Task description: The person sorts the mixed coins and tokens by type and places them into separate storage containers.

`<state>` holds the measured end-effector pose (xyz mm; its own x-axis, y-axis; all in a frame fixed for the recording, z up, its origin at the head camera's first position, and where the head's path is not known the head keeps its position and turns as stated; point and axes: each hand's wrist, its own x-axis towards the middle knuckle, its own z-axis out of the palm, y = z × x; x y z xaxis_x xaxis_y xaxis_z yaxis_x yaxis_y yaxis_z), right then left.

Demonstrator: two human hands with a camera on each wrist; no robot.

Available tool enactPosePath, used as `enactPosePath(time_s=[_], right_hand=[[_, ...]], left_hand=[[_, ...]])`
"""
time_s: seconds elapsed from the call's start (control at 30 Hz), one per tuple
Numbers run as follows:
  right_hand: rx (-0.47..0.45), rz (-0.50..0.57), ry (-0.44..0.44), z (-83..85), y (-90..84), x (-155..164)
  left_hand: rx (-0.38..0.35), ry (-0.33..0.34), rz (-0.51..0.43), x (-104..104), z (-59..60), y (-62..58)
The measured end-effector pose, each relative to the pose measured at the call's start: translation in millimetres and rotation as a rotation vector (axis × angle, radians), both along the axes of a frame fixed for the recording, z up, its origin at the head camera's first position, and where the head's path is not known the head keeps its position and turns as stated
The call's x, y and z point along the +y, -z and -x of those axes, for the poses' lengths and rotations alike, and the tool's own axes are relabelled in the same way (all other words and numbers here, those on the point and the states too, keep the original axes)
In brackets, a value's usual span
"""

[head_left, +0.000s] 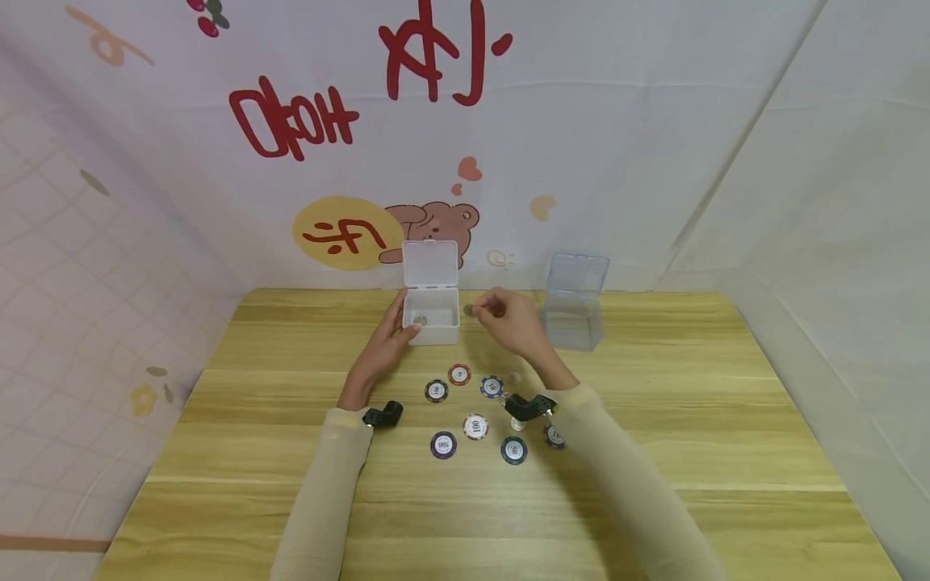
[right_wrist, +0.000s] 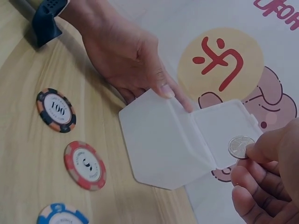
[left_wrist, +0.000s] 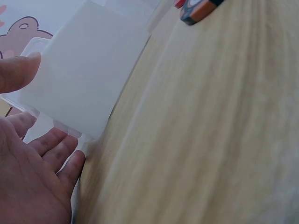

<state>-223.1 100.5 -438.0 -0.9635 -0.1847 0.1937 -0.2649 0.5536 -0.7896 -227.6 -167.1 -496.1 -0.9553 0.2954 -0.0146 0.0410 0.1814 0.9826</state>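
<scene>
Pinching a silver coin [right_wrist: 240,146] at mid-right of the frame, the right hand [head_left: 511,320] hovers just right of the open white box [head_left: 432,315] (lid upright), steadied by the left hand's [head_left: 387,340] straight fingers.

A silver coin [right_wrist: 239,146], a frosted white box [head_left: 432,316], a clear bluish box [head_left: 574,311], and red, black and blue striped-edge chips [right_wrist: 84,165] sit on the pale wood-grain counter [head_left: 726,420].

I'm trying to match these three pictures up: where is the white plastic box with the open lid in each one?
Head: white box at table's far middle, between both hands.
Left wrist: fills upper left, by the fingertips.
Right wrist: centre, lid up.
Shared landmark: the bear picture behind it.
</scene>
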Motion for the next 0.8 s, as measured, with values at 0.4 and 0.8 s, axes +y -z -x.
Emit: enactPosePath(time_s=[0.4, 0.8], right_hand=[[0.028, 0.020, 0.002, 15.9, -0.5, -12], [0.033, 0.033, 0.000, 31.3, 0.1, -26]], left_hand=[[0.030, -0.011, -0.013, -1, 4.5, 13.1], [0.019, 0.018, -0.010, 0, -0.6, -4.7]])
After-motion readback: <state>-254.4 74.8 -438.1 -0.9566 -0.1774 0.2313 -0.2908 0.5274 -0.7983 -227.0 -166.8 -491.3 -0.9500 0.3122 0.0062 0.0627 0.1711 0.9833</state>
